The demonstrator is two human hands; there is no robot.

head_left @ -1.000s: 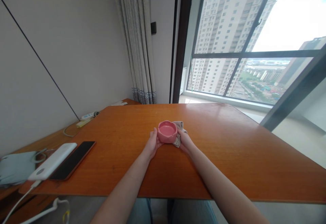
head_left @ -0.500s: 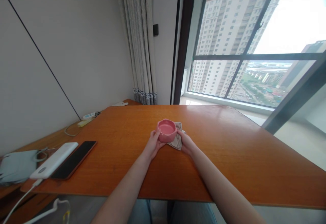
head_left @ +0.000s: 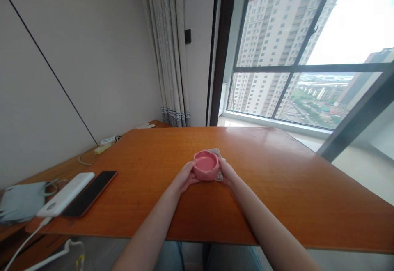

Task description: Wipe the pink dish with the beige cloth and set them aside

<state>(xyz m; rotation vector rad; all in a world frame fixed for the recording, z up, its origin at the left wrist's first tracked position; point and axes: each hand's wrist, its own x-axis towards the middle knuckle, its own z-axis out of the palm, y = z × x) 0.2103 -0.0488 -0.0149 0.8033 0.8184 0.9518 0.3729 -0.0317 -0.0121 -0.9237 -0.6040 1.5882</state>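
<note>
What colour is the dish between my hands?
The dish is pink; the head view shows it best.

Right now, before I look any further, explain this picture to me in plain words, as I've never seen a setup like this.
There is no machine here: these are a person's two bare hands, and you look through a camera worn on that person's head, facing forward and down.

The left hand holds one side of a pink bowl. The right hand is at the other side, where a cloth peeks out behind the bowl; exactly what its grip takes in is hidden.

Below them is a wooden table. At its left edge lie a dark phone and, beside it, a white slab, perhaps a power bank, with a white cable attached.
</note>
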